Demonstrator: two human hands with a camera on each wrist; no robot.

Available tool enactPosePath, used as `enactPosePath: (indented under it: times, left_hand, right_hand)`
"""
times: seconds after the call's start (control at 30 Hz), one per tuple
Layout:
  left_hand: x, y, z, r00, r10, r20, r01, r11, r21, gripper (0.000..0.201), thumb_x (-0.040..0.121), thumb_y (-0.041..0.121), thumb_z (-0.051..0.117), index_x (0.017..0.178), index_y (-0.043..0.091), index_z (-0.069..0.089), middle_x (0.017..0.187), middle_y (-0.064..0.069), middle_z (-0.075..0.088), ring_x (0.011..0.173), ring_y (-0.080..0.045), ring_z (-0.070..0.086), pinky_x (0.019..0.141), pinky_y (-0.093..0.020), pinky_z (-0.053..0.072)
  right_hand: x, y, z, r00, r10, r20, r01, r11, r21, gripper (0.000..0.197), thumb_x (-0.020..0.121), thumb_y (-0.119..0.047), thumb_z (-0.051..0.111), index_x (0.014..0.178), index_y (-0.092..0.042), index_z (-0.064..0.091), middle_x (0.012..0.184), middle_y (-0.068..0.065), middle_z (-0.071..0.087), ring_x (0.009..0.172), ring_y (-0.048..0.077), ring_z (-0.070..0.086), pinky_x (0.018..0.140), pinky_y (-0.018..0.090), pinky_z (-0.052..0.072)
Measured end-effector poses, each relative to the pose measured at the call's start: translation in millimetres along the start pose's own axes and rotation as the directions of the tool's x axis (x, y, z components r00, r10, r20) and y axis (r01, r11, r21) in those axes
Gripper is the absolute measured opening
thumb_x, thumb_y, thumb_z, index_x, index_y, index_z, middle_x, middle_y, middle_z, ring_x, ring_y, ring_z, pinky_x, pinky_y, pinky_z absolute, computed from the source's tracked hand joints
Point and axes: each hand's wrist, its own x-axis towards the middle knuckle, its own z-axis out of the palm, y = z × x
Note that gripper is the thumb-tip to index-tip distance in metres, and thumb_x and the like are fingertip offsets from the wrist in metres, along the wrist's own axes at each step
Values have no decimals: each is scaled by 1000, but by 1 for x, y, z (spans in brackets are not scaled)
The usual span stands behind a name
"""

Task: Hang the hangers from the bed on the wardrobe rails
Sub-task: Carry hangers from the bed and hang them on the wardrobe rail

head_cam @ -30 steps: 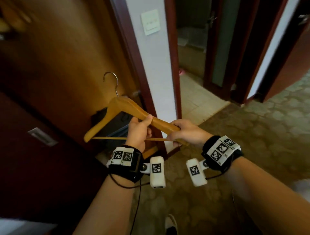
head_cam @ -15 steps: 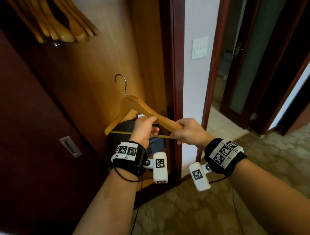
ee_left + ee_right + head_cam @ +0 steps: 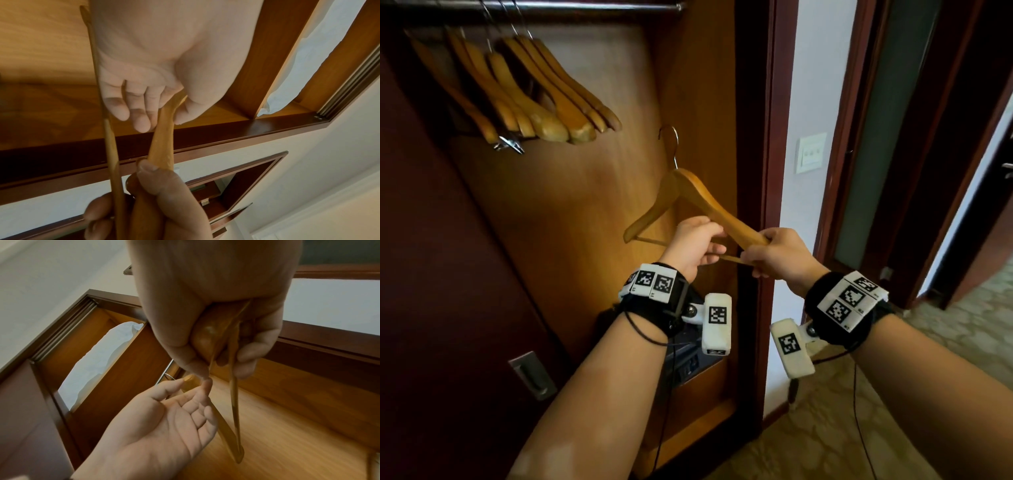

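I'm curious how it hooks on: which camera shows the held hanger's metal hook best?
The head view: the hook stands clear above the wooden hanger. The left wrist view shows only the hanger's wood; in the right wrist view the hook cannot be made out.

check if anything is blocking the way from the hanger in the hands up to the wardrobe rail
Nothing visible does. The hanger, held by the left hand and right hand, has open space above up to the rail; the hung hangers sit further left.
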Motion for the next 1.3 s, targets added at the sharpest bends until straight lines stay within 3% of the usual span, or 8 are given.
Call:
enactPosePath:
  times: [0.37, 0.63, 0.8, 0.97, 1.03, 1.1, 1.13, 1.3]
  left_hand:
    - [47, 55, -36, 990, 113, -82, -107, 991, 75, 32, 96, 12, 56, 127, 17, 51, 115, -8, 68, 71, -11, 63, 60, -24, 49]
    - [101, 98, -56, 947, 284, -151, -231, 926, 298, 52, 94, 15, 58, 144, 17, 46, 117, 3, 61, 109, -18, 61, 79, -30, 50]
    - [130, 131, -77, 874, 449, -187, -339, 838, 428, 44, 91, 12, 60, 135, 15, 55, 114, 3, 58, 111, -16, 56, 95, -32, 46]
    - [147, 152, -106, 694, 654, -299, -366, 679, 636, 25, 83, 27, 56, 104, 38, 63, 116, 6, 61, 112, -18, 57, 97, -36, 48]
    - [148, 158, -117, 640, 684, -351, -336, 659, 672, 21, 81, 33, 53, 94, 48, 58, 116, 11, 55, 108, -27, 60, 87, -43, 56]
    - [151, 163, -128, 596, 705, -385, -293, 637, 713, 22, 86, 30, 54, 101, 45, 60, 118, 12, 51, 113, -29, 57, 69, -25, 58]
    - [154, 163, -134, 587, 709, -391, -250, 618, 746, 25, 87, 27, 54, 108, 38, 63, 121, 9, 50, 119, -26, 51, 73, -20, 56]
    - [158, 165, -149, 626, 671, -398, -92, 570, 816, 33, 86, 29, 55, 118, 32, 63, 132, 1, 52, 124, -26, 49, 107, -46, 39]
  right_hand:
    - [70, -51, 23, 992, -128, -3, 128, 991, 33, 31, 77, -5, 76, 102, 7, 63, 69, 17, 63, 57, 29, 59, 48, 28, 43]
    - [147, -97, 44, 976, -217, 6, 216, 974, 66, 33, 73, -6, 78, 99, 11, 64, 72, 22, 65, 59, 30, 59, 47, 28, 41]
    - [197, -136, 58, 958, -284, 23, 282, 957, 68, 27, 73, -6, 77, 95, 4, 66, 68, 16, 63, 51, 25, 59, 42, 25, 41]
    - [234, -161, 74, 936, -345, 65, 342, 938, 62, 28, 71, -5, 76, 94, 8, 66, 74, 23, 67, 51, 26, 58, 39, 23, 41]
    - [247, -169, 81, 929, -361, 76, 357, 932, 62, 27, 72, -4, 76, 93, 9, 66, 70, 19, 64, 50, 26, 58, 38, 22, 42]
    - [258, -175, 87, 927, -363, 92, 358, 932, 63, 25, 72, -5, 76, 93, 6, 66, 67, 16, 62, 49, 25, 58, 38, 22, 43]
    - [264, -177, 91, 927, -363, 97, 359, 932, 59, 25, 72, -6, 77, 92, 5, 66, 66, 15, 62, 49, 24, 59, 40, 22, 44]
    - [290, -185, 106, 920, -379, 96, 375, 925, 57, 30, 67, -10, 80, 90, 3, 68, 68, 15, 67, 52, 27, 63, 52, 32, 51]
